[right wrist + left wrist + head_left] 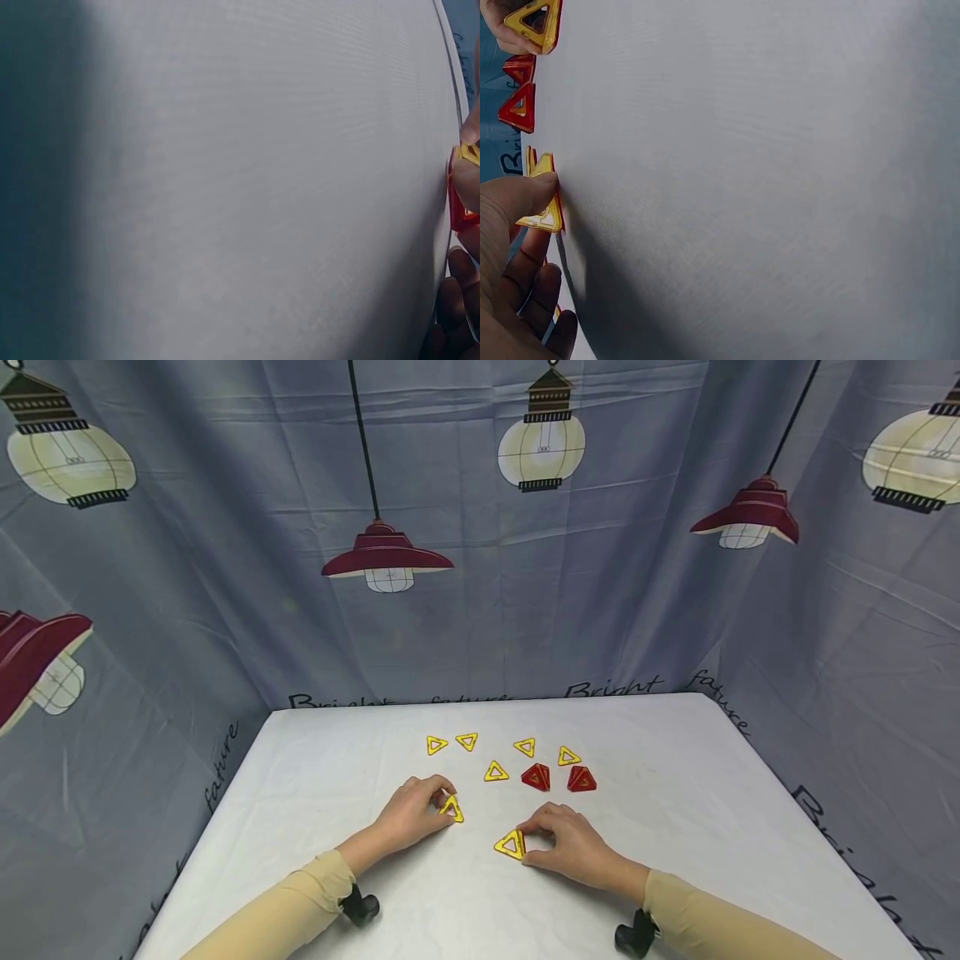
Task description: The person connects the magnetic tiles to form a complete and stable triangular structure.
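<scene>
- Left hand point(412, 811) pinches a yellow triangle point(458, 810) over the worktop point(315, 777) (contact unclear).
- Right hand point(572, 847) pinches another yellow piece point(520, 843), apart from that triangle, to its right and lower in the head view.

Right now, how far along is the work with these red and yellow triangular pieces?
Two red pyramid-shaped pieces look assembled already. In hand: the left hand pinches one yellow triangular piece, the right hand another piece. Probably left: five flat yellow triangular frames lying loose.
</scene>
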{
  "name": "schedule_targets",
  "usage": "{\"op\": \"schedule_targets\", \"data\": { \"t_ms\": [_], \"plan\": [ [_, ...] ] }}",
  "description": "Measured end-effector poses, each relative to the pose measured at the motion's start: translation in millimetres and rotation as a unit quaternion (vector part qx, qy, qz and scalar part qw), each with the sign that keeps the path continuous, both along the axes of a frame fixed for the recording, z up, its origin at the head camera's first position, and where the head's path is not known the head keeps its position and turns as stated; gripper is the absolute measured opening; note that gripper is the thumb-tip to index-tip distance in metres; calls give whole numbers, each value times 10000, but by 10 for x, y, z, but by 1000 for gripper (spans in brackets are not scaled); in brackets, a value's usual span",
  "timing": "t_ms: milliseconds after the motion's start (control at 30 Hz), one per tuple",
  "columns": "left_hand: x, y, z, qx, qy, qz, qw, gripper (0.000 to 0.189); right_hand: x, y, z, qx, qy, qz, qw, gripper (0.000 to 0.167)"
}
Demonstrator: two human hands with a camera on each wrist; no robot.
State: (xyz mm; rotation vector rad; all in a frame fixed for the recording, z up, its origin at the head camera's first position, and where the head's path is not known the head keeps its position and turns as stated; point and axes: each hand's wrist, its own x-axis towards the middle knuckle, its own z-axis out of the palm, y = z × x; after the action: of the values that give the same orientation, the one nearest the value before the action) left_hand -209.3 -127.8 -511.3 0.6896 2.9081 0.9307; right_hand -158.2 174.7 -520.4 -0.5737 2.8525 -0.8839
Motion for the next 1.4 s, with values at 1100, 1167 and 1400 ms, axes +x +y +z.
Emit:
{"op": "schedule_targets", "data": {
  "t_ms": [1100,1167,1400],
  "plan": [
    [24,-156,124,-475,-467,-1440,9873,35,-1,-1,-5,24,67,-12,10000,37],
    [21,-166,125,-400,-482,-1497,9868,37,8,-8,7,26,71,-34,10000,38],
    [11,-123,54,-90,-328,-1631,9860,39,35,-21,37,36,-31,-157,9999,40]
  ]
}}
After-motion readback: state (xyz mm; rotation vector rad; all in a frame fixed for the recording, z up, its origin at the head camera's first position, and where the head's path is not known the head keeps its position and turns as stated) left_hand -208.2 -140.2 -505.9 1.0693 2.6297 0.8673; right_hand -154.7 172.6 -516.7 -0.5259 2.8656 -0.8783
